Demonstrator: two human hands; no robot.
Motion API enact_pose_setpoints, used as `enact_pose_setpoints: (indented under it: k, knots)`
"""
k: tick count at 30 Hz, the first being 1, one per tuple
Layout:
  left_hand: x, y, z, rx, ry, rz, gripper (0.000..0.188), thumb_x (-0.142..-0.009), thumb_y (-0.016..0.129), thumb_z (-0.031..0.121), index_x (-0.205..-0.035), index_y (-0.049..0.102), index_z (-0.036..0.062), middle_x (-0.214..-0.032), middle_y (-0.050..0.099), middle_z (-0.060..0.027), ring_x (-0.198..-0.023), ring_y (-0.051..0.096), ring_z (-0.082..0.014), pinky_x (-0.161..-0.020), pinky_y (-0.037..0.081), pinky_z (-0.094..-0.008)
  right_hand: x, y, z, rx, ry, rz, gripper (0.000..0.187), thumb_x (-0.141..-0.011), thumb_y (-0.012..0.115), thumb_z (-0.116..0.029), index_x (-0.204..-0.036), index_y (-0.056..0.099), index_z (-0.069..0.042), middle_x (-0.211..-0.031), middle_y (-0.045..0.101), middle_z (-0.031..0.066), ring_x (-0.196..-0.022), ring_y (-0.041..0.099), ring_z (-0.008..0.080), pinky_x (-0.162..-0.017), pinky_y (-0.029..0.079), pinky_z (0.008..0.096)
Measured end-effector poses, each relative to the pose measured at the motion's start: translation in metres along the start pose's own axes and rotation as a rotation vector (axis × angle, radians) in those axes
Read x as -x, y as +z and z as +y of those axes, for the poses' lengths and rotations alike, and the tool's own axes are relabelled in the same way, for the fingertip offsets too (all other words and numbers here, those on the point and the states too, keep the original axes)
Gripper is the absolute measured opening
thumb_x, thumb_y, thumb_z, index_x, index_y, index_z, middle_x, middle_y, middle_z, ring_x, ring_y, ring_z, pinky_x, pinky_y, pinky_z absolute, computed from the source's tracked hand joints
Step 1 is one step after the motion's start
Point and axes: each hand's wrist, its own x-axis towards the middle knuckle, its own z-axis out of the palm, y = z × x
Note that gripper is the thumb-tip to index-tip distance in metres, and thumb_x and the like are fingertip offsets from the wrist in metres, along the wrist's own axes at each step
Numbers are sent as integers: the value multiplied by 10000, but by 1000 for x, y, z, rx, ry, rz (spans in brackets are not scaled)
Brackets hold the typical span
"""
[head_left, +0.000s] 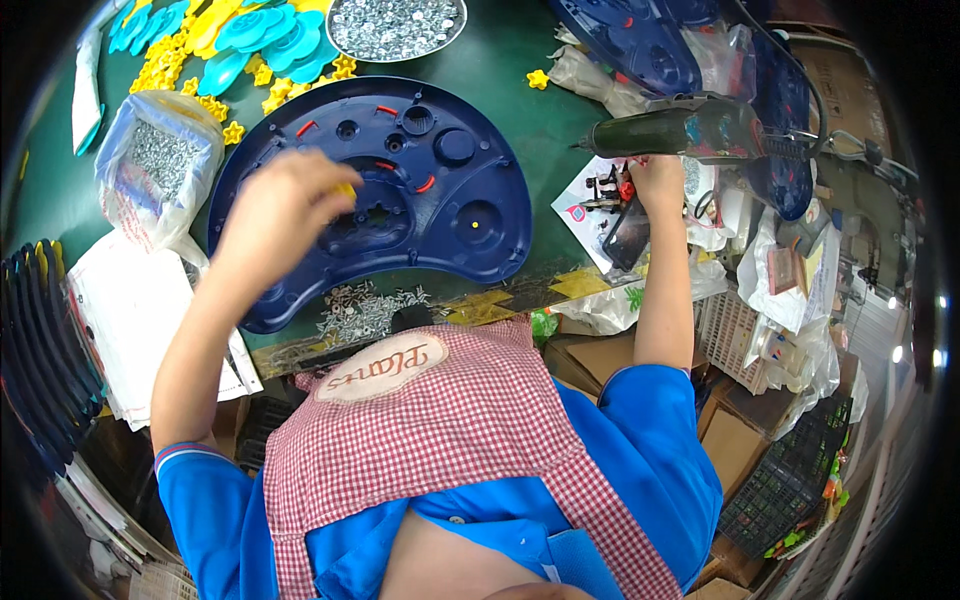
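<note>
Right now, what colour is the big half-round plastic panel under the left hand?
Dark blue panel, red clips; head view.

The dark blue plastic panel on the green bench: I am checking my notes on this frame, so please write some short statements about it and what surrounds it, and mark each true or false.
1. The left hand is over the dark blue plastic panel, with a small yellow piece at its fingertips. True.
2. The right hand holds a hammer. False: it is at a dark green electric screwdriver.
3. A round tray of silver screws stands beyond the panel. True.
4. The loose screws by the panel's near edge lie in a bowl. False: they lie bare on the bench.
5. The panel is red. False: dark blue, with small red clips.
</note>
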Motion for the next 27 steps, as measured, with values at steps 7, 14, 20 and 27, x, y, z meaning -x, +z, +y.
enact_pose_setpoints:
  k: [7, 14, 20, 27]
  knots:
    - [25, 38, -9, -80, 46, 142, 251, -722, 788, 192, -935, 691, 101, -808, 671, -42, -805, 609, -253, -760, 497, -364, 42, -19, -42, -286, -175, 253, 336, -746, 652, -33, -1075, 700, -73, -1009, 667, 131, -851, 661, 305, -808, 521, 380]
    - [27, 47, -15, -47, -3, 273, 207, -670, 813, 200, -818, 726, 86, -771, 685, -25, -777, 610, -224, -749, 502, -341, 111, -42, -186, -669, -765, 228, 336, -789, 731, -14, -1124, 710, -39, -1087, 685, 116, -958, 655, 274, -858, 516, 367]
    - [31, 43, -15, -52, 20, 226, 188, -667, 806, 209, -805, 734, 103, -723, 678, -26, -778, 618, -218, -738, 510, -355, 102, -11, -265, -657, -1000, -13, 186, -750, 732, -53, -932, 699, -65, -939, 679, 52, -944, 625, 251, -830, 510, 362]
    - [30, 45, -27, -89, 162, 302, 173, -661, 805, 212, -768, 742, 91, -752, 680, -5, -788, 618, -200, -748, 499, -327, 100, -7, -267, -544, -983, -47, 199, -691, 793, -125, -847, 677, -85, -868, 650, 34, -881, 591, 256, -812, 462, 380]
